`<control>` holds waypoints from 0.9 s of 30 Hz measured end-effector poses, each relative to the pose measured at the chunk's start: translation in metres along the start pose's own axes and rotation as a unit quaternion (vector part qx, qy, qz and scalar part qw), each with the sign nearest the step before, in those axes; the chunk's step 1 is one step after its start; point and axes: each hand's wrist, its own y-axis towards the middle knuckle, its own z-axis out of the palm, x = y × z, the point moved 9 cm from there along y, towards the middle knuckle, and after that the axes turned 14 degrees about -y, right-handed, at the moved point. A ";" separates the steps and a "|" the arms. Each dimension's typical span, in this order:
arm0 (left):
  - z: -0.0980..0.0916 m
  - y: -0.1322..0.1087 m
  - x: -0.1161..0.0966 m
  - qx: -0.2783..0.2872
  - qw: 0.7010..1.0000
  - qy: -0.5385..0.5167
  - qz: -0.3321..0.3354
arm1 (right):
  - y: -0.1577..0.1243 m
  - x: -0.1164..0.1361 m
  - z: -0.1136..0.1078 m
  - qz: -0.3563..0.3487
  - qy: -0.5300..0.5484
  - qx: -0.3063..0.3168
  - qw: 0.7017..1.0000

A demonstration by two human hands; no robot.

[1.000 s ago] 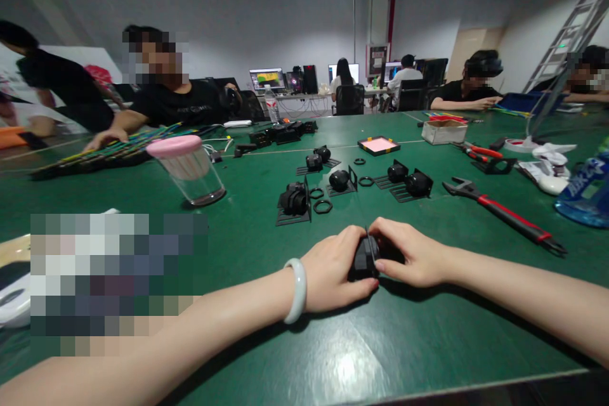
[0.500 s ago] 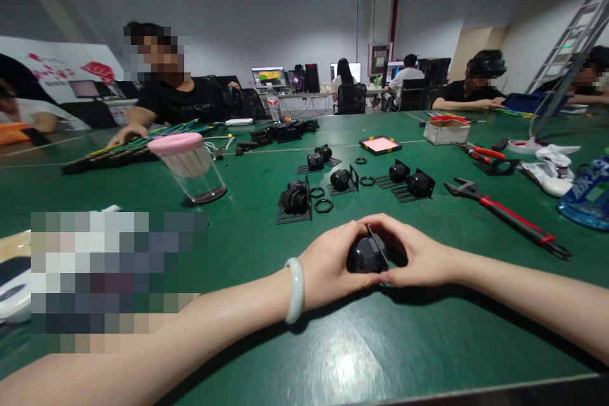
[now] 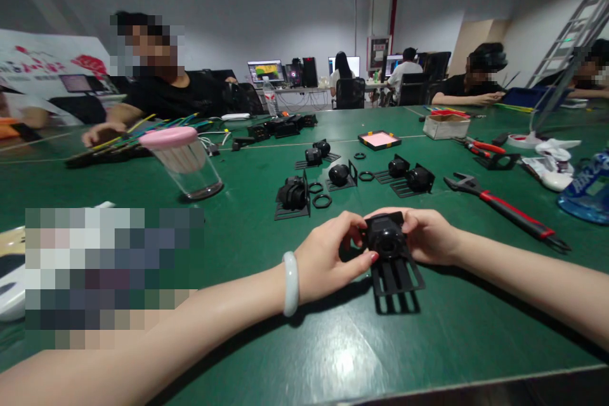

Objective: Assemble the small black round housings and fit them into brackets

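Green table (image 3: pixel 266 355) surface spreads out in front of me, and its near edge cuts across the bottom of my view, rising a little to the right. Between that edge and my hands the cloth is bare, so there is room on my side. To the right, a red-handled wrench (image 3: pixel 504 206) lies well apart from my forearm, and a blue bottle (image 3: pixel 587 190) sits beyond it at the far right. To the left, a clear jar (image 3: pixel 183 162) with a pink lid stands tilted, also well apart. Just beyond my fingers lie more black units on plates (image 3: pixel 292 196) and loose black rings (image 3: pixel 322 202), so the far side is the crowded one.

I hold a black lens unit (image 3: pixel 386 242) between both hands, at the centre of the table near me. My left hand (image 3: pixel 328 260), with a pale bracelet (image 3: pixel 290 283) on its wrist, pinches the unit from the left with thumb and fingertips. My right hand (image 3: pixel 428 236) is closed around its right side and top.

The round lens faces back toward me. A slatted plate (image 3: pixel 397 276) runs out from under the lens toward me, its long axis going from far to near and leaning slightly right. It casts a shadow on the cloth below; I cannot tell whether its near edge touches the table.
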 end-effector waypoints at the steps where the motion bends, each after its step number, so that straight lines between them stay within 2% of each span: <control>1: 0.000 0.000 0.000 -0.002 1.000 0.004 0.003 | 0.000 -0.001 0.001 0.002 0.016 -0.001 1.000; 6: -0.001 -0.002 -0.002 -0.006 1.000 0.016 0.014 | -0.002 -0.006 0.009 0.018 0.072 0.025 0.997; 12: -0.002 -0.001 -0.003 -0.009 1.000 0.012 0.023 | -0.006 -0.002 0.021 0.008 0.043 0.069 0.997; 20: -0.002 -0.001 -0.001 -0.013 1.000 0.000 0.018 | -0.007 0.000 0.025 0.000 0.019 0.084 0.996; 24: -0.003 0.001 0.003 -0.014 1.000 -0.005 0.005 | -0.007 0.002 0.023 -0.013 -0.014 0.067 0.998; 27: -0.005 0.003 0.008 -0.020 1.000 -0.012 -0.011 | -0.007 0.007 0.014 -0.061 -0.072 0.003 0.996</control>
